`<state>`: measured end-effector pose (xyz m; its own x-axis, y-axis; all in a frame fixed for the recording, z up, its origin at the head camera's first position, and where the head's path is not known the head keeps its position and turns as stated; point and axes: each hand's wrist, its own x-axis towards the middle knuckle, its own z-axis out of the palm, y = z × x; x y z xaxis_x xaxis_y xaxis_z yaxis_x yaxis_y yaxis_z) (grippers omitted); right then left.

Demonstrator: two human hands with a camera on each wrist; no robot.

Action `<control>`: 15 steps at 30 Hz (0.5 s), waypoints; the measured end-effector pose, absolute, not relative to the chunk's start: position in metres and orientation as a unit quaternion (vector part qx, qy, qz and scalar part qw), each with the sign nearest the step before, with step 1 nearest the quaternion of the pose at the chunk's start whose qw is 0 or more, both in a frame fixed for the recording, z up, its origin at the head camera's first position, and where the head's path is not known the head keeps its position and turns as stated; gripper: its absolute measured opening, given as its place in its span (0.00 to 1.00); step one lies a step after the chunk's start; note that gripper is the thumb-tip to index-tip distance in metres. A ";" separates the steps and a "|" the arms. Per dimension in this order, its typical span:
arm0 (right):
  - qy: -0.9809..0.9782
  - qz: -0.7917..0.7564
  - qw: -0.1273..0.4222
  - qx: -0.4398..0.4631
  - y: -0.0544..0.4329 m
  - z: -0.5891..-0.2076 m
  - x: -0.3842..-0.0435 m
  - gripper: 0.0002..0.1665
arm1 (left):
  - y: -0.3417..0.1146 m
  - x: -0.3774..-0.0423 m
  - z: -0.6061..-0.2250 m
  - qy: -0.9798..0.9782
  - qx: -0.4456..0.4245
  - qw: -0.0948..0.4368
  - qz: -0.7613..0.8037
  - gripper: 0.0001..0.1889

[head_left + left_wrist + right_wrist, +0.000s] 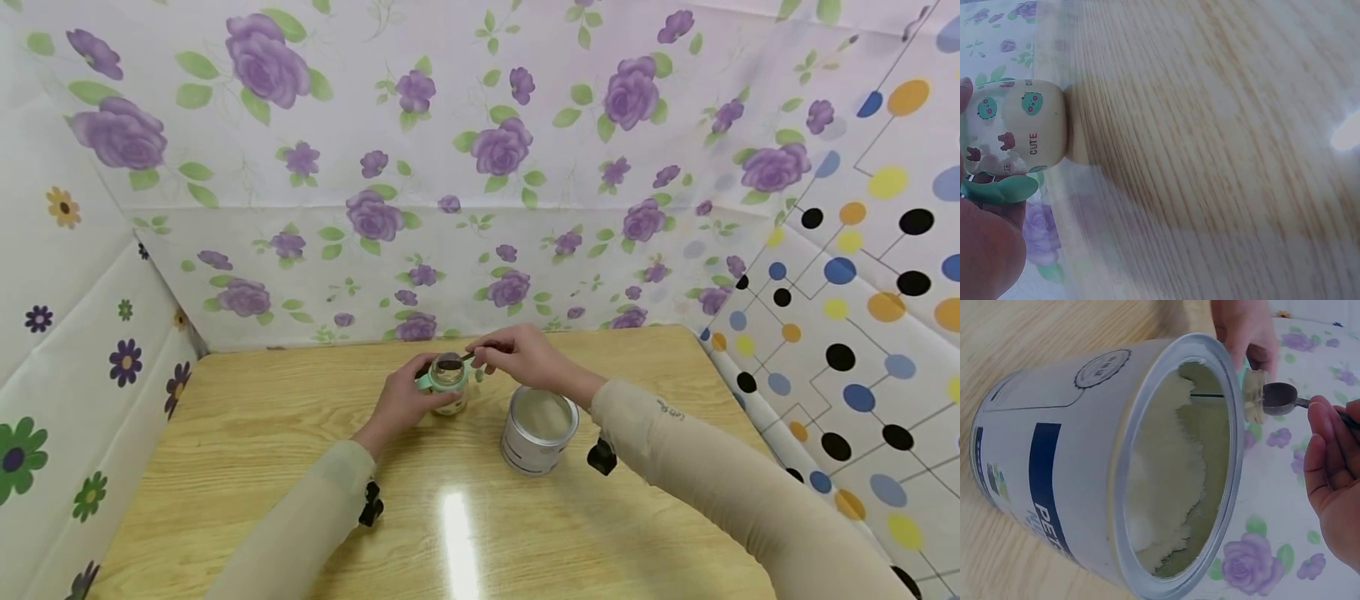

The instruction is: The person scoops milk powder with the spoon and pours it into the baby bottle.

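Note:
My left hand (pixel 401 396) grips a small baby bottle (pixel 452 406) with green handles (pixel 1000 189). Cartoon prints and the word CUTE mark its clear wall in the left wrist view, and pale contents show near the base. My right hand (pixel 528 358) pinches the thin handle of a dark measuring spoon (pixel 1280 400). The spoon's bowl is at the bottle's open mouth (pixel 1252 397) and looks tipped towards it. Whether powder is in the spoon cannot be told. Below my right forearm stands an open can (pixel 528 454) holding pale powder (pixel 1163 481).
Everything stands on a wood-grain table (pixel 285 417). A floral cloth (pixel 435 167) hangs behind its far edge. Patterned cloths (pixel 862 333) cover both sides. The can's metal rim (pixel 1229 469) rises close to my right wrist.

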<state>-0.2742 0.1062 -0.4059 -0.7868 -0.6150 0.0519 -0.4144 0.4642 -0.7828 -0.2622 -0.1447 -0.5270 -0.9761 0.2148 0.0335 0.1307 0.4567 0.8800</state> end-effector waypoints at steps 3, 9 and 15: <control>0.825 -0.482 0.127 -0.266 0.111 -0.405 -0.276 0.18 | -0.144 -0.262 -0.527 0.852 0.101 0.041 0.512 0.39; 0.745 -0.630 0.154 -0.155 0.129 -0.406 -0.276 0.22 | -0.144 -0.263 -0.526 0.849 0.099 0.041 0.517 0.39; 0.708 -0.682 0.150 -0.107 0.160 -0.402 -0.265 0.27 | -0.144 -0.263 -0.525 0.850 0.108 0.040 0.514 0.39</control>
